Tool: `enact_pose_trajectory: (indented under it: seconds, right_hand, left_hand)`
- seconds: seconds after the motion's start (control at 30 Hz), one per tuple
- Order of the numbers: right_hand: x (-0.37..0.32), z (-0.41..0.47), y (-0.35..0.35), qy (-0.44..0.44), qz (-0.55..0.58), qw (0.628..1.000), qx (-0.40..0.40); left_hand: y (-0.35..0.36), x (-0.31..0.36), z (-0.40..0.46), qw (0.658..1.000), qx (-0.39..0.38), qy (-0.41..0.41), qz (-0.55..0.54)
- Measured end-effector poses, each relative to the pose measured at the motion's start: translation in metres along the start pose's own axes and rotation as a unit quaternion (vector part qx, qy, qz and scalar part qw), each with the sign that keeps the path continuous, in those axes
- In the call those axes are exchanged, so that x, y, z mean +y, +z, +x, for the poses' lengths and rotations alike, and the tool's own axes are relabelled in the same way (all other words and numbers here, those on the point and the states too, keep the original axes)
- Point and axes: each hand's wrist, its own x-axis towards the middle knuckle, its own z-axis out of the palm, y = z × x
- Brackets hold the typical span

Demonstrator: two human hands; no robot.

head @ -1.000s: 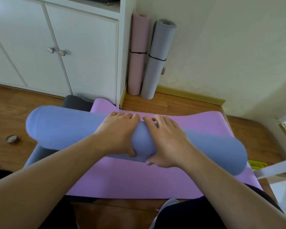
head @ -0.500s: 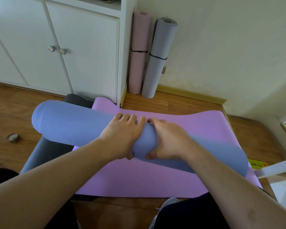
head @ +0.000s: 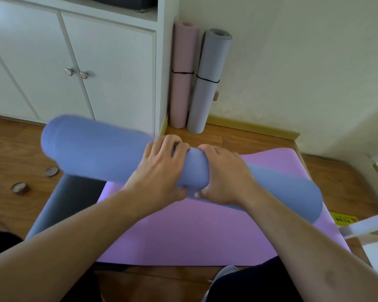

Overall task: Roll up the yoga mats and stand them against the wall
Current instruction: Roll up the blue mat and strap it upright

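A rolled blue yoga mat (head: 96,151) is held off the floor, its left end tilted up and its right end low. My left hand (head: 159,168) and my right hand (head: 223,177) grip it side by side at the middle, fingers curled over the top and thumbs underneath. Below it a purple mat (head: 194,236) lies flat on the wooden floor, and a dark grey mat (head: 68,197) lies to its left. A rolled pink mat (head: 182,83) and a rolled grey mat (head: 207,88), each bound with a black band, stand against the wall.
A white cabinet (head: 109,73) with two knobs stands left of the upright mats. Two small round tins (head: 20,188) lie on the floor at left. A yellow label (head: 343,220) and a white bar (head: 367,225) are at right. My knees and a shoe are at the bottom.
Both hands have closed round the blue roll and lifted it off the purple mat. Its left end has risen and swung towards the cabinet.
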Motion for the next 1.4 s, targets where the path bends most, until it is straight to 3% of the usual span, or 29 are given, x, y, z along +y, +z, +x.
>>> enact_pose_trajectory:
  seconds: [0.07, 0.17, 0.27, 0.33, 0.43, 0.53, 0.67, 0.8, 0.87, 0.97, 1.03, 1.27, 1.33, 1.4]
  right_hand:
    - [0.008, 0.003, -0.008, 0.055, 0.073, 0.996, 0.009]
    - [0.012, 0.006, -0.014, 0.108, 0.144, 0.983, 0.039]
    - [0.010, 0.006, -0.015, 0.145, 0.209, 0.966, 0.055]
    - [0.007, 0.007, -0.018, 0.159, 0.264, 0.948, 0.077]
    - [-0.009, 0.005, -0.018, 0.155, 0.350, 0.918, 0.102]
    - [-0.025, 0.003, -0.009, 0.127, 0.398, 0.902, 0.104]
    - [-0.027, 0.003, -0.002, 0.109, 0.436, 0.892, 0.042]
    - [-0.021, 0.004, -0.010, 0.080, 0.432, 0.898, -0.036]
    - [-0.016, 0.004, -0.021, 0.051, 0.467, 0.883, -0.008]
    - [-0.014, -0.001, -0.045, 0.018, 0.575, 0.816, 0.060]
    - [-0.010, -0.004, -0.052, 0.003, 0.600, 0.797, 0.066]
    - [0.008, -0.017, -0.034, 0.050, 0.457, 0.888, 0.013]
    - [0.011, -0.018, -0.030, 0.045, 0.455, 0.889, -0.023]
    - [0.012, -0.017, -0.028, 0.045, 0.454, 0.889, -0.044]
  left_hand:
    - [-0.006, 0.003, 0.000, 0.996, 0.077, -0.033, -0.030]
    - [-0.025, 0.003, 0.006, 0.977, 0.067, -0.167, -0.115]
    - [-0.040, -0.003, 0.019, 0.907, 0.043, -0.328, -0.259]
    - [-0.046, -0.009, 0.030, 0.837, 0.054, -0.384, -0.386]
    - [-0.058, -0.013, 0.043, 0.738, 0.060, -0.394, -0.544]
    - [-0.071, -0.020, 0.050, 0.712, 0.057, -0.325, -0.620]
    - [-0.080, -0.032, 0.047, 0.712, 0.051, -0.258, -0.651]
    - [-0.068, -0.024, 0.039, 0.752, 0.089, -0.229, -0.611]
    - [-0.060, -0.019, 0.032, 0.779, 0.086, -0.218, -0.581]
    - [-0.039, -0.011, 0.023, 0.819, 0.042, -0.204, -0.534]
    - [-0.027, -0.007, 0.017, 0.835, 0.007, -0.197, -0.514]
    - [-0.051, -0.010, 0.019, 0.864, -0.117, -0.082, -0.483]
    - [-0.068, -0.010, 0.025, 0.835, -0.128, -0.074, -0.530]
    - [-0.079, -0.006, 0.028, 0.827, -0.103, -0.051, -0.550]
